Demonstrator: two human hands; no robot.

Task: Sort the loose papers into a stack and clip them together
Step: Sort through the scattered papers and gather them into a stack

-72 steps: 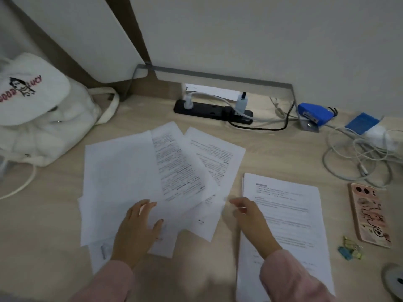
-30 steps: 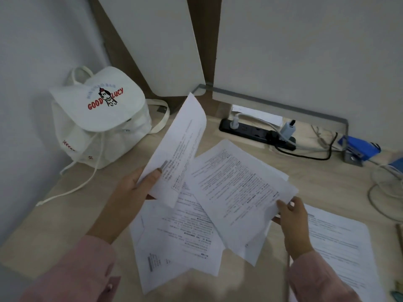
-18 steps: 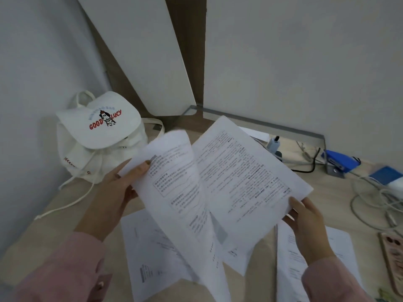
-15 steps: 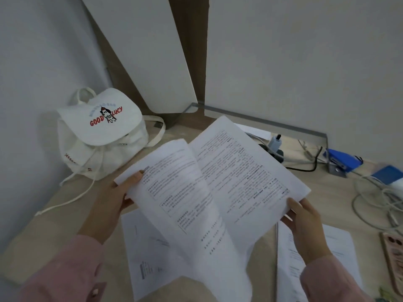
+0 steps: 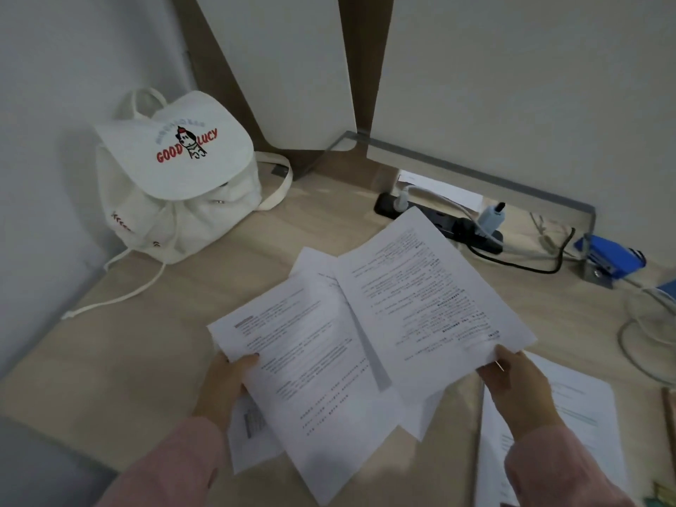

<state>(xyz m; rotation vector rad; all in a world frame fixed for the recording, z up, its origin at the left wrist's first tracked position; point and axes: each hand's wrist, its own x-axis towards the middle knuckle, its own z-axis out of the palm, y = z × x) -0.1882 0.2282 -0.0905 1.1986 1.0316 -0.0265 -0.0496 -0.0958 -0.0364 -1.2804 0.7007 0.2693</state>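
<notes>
Two printed sheets are lifted over the wooden desk (image 5: 153, 345). My left hand (image 5: 223, 389) grips the left edge of one printed sheet (image 5: 311, 364), thumb on top. My right hand (image 5: 519, 389) pinches the near corner of a second printed sheet (image 5: 431, 301), which overlaps the first at the middle. More loose papers (image 5: 252, 433) lie on the desk under them, partly hidden. A stack of papers (image 5: 570, 400) rests at the right, under my right wrist. Small clips (image 5: 658, 501) barely show at the bottom right edge.
A white backpack (image 5: 175, 177) stands at the back left against the wall. A black power strip (image 5: 439, 225) with plugs and cables lies at the back, a blue stapler (image 5: 614, 261) to its right. White cables (image 5: 643, 323) coil at the right edge.
Both hands have come down toward the desk with their sheets. The left sheet has flattened out and now lies lower beside the right one; the view has tilted down.
</notes>
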